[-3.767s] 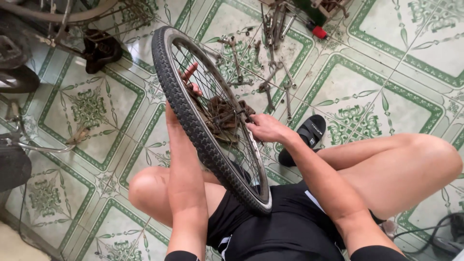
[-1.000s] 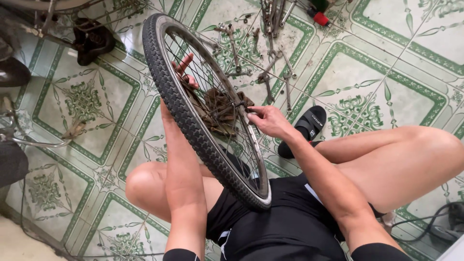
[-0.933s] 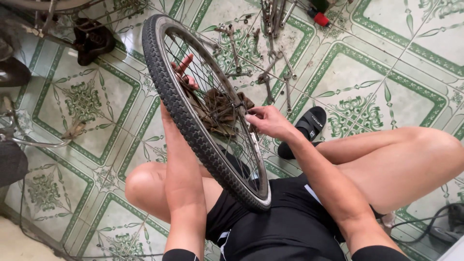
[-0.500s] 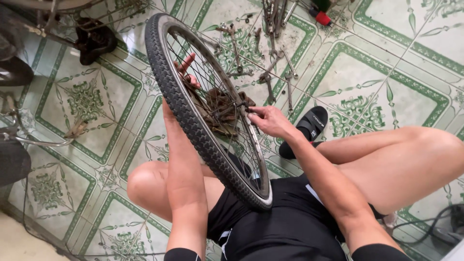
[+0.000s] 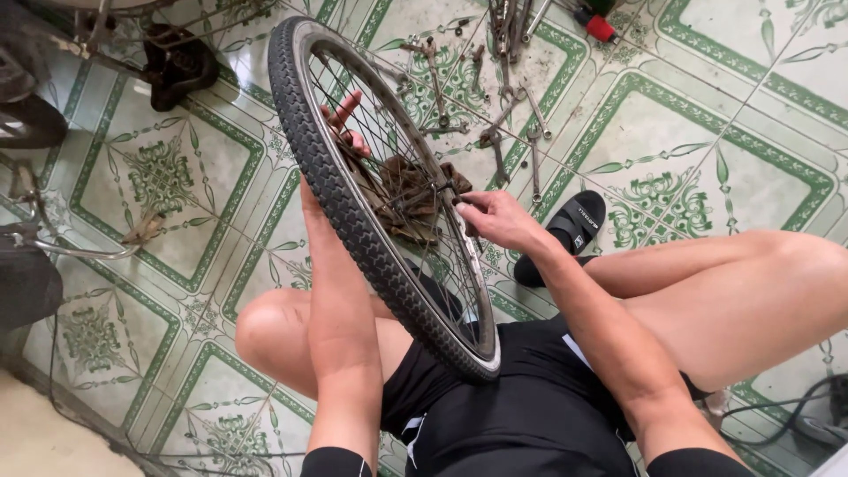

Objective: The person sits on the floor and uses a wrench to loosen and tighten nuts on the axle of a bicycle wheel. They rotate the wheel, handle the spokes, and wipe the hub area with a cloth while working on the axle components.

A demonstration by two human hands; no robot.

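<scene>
A bicycle wheel is held upright in the lap, over the tiled floor. The left hand reaches through the spokes, fingers loosely spread, a dark rag beneath; the right hand pinches at the hub. The wheel is best kept braced against the thighs so that the pinch stays steady.

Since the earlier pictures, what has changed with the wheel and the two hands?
Almost nothing. The bicycle wheel stays upright on the lap, only tilting slightly. The left hand still reaches through the spokes at the rim; the right hand still works at the hub.
</scene>
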